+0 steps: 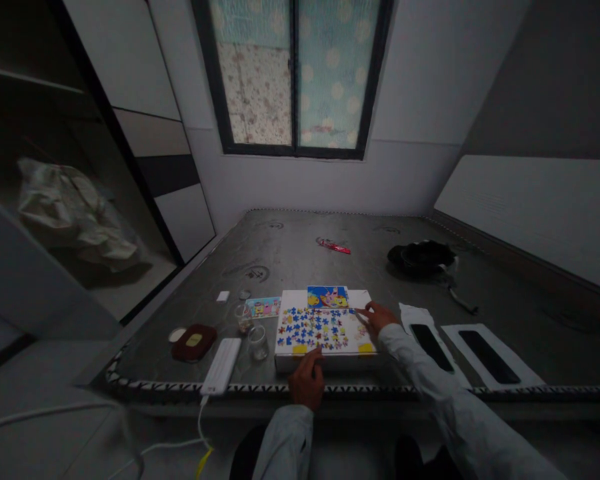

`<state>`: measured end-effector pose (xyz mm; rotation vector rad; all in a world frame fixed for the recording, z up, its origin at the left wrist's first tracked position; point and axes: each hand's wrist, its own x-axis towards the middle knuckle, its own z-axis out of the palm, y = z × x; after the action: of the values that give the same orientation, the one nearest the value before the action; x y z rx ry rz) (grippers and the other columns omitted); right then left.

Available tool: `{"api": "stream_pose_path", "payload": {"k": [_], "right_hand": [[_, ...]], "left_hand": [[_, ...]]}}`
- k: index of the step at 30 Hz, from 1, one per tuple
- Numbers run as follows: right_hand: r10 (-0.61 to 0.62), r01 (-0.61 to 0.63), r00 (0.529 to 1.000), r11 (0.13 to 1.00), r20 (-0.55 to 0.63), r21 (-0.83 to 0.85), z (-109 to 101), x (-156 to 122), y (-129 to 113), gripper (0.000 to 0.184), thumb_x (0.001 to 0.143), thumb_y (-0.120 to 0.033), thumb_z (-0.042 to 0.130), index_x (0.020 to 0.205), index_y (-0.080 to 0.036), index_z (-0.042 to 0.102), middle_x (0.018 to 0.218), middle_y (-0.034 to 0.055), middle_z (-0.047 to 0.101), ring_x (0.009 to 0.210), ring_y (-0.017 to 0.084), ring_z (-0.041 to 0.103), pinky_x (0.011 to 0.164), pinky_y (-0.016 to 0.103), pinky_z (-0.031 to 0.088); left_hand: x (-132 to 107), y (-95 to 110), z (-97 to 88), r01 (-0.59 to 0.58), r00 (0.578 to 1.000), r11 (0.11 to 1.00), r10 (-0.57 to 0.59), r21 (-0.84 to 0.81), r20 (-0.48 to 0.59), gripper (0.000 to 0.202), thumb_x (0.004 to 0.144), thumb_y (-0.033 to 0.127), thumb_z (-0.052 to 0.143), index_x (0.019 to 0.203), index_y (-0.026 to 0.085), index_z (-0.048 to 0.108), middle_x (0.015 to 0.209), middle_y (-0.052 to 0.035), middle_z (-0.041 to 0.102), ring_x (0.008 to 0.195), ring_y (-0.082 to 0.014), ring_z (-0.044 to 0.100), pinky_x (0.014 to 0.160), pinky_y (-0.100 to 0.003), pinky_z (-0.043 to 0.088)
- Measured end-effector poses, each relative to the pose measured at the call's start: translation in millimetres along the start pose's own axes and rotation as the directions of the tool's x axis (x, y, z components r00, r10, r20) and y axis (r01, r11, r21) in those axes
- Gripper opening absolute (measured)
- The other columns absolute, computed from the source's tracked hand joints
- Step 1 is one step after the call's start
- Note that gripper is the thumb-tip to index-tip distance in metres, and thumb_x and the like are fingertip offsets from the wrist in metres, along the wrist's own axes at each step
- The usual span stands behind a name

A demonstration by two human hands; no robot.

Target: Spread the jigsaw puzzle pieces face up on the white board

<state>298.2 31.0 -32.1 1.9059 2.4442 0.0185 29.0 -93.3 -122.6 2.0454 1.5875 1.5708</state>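
A white box (356, 335) lies flat, with several loose jigsaw puzzle pieces (311, 327), mostly blue, spread over its top. My right hand (380, 317) reaches over the box's right side, its fingertips together at a small blue puzzle piece (353, 311) near the upper right of the spread. At the front edge of the box, my left hand (307, 381) rests with fingers loosely bent, tips close to the lowest pieces; no object shows in it. A colourful cartoon picture card (327, 297) lies along the box's back edge.
Left of the box stand two clear cups (258, 343) (243, 319), a second picture card (264, 307), a white power bank (221, 367) with a cable and a brown case (194, 343). Two dark phone-like slabs (433, 347) (489, 357), a black cap (423, 258) and a red packet (334, 246) lie farther off.
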Motion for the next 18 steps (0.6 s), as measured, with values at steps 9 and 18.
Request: {"api": "stream_pose_path", "payload": {"k": [9,18], "right_hand": [[0.048,-0.036,0.994,0.993,-0.102,0.114,-0.2,-15.2,-8.6,0.034,0.096,-0.038,0.052,0.123,-0.031,0.072,0.122,0.0071,0.068,0.111,0.022,0.063,0.096,0.037,0.042],[0.245,-0.237,0.969,0.959,-0.030,0.153,-8.8,11.2,-27.6,0.021,0.081,-0.042,0.071,0.095,-0.029,0.080,0.113,0.0081,0.073,0.106,0.024,0.066,0.093,0.039,0.046]], "left_hand": [[0.5,2.3,3.1,0.003,1.000,1.000,-0.003,-0.001,-0.018,0.035,0.084,0.005,0.044,0.094,0.023,0.072,0.111,-0.0027,0.079,0.102,-0.0159,0.075,0.089,-0.028,0.062],[2.1,2.7,-0.7,0.002,1.000,1.000,-0.002,0.012,0.004,0.034,0.083,0.006,0.045,0.094,0.023,0.072,0.112,-0.0028,0.078,0.102,-0.0167,0.075,0.088,-0.029,0.063]]}}
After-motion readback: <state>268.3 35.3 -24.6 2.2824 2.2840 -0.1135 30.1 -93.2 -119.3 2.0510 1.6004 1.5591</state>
